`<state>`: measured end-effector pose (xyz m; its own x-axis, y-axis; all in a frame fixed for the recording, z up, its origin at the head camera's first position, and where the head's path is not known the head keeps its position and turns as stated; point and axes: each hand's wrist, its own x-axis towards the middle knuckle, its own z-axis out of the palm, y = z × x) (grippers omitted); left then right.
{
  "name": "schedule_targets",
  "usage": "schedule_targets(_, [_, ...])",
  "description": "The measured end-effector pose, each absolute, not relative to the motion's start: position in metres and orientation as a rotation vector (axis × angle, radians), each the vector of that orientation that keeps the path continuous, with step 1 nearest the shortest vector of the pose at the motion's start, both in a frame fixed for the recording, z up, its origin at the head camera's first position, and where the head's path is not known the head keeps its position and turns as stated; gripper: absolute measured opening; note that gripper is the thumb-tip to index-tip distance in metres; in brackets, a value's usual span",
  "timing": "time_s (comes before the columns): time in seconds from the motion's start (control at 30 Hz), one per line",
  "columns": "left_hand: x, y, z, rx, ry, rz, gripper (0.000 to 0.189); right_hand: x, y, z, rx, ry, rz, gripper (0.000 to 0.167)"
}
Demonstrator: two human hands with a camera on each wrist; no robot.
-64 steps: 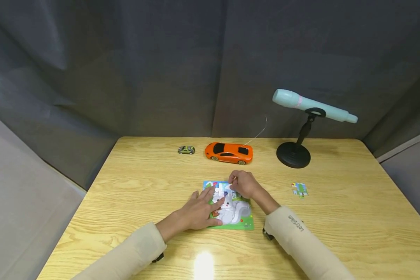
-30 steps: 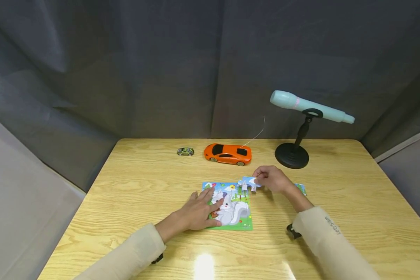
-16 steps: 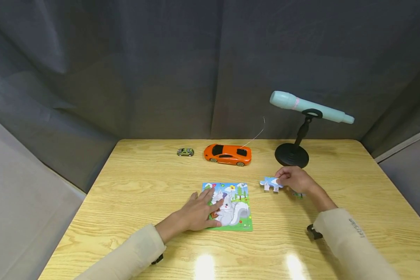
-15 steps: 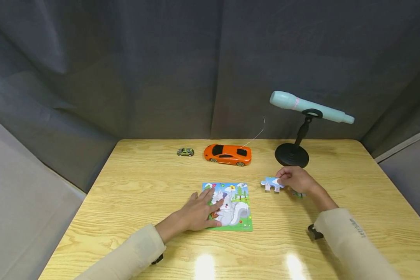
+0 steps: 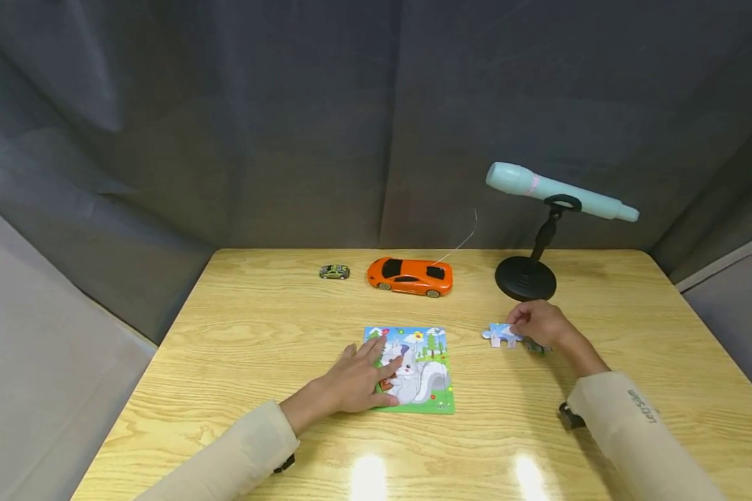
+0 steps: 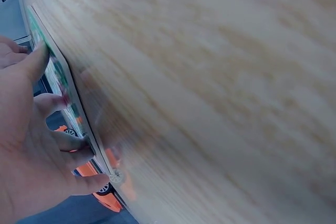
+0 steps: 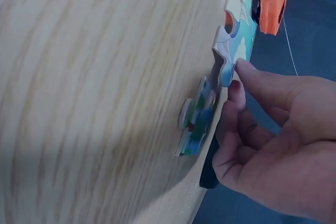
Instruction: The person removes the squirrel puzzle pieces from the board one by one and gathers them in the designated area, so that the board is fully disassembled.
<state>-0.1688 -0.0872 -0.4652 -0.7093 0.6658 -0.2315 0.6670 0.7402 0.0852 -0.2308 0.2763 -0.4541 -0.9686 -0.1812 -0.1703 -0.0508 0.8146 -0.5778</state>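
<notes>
Gently pinching one blue puzzle piece (image 7: 242,38) by its edge, likely to leave the far tab clear, the right hand (image 5: 544,325) has one green patch (image 7: 198,124) beside its fingers. The left hand (image 5: 354,383) spreads its fingers over one squirrel puzzle (image 5: 429,383), seemingly steadying it; beyond both hands' fingertips are two toy cars (image 5: 410,280) and one microphone (image 5: 519,179).

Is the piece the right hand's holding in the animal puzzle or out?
Out. The right hand pinches the blue piece off to the right of the animal puzzle, and bare table shows between them.
</notes>
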Motion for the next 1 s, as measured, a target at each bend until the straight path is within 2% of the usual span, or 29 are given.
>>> schedule_targets(0.53, [-0.171,-0.086,-0.468,1.037,2.731,0.088,0.074,-0.236,0.273,-0.458,-0.194,2.818,-0.838,0.012])
schedule_targets(1.0, [-0.169,-0.087,-0.466,1.065,2.745,0.015,0.072,-0.234,0.213,-0.449,-0.328,2.785,-0.949,0.011])
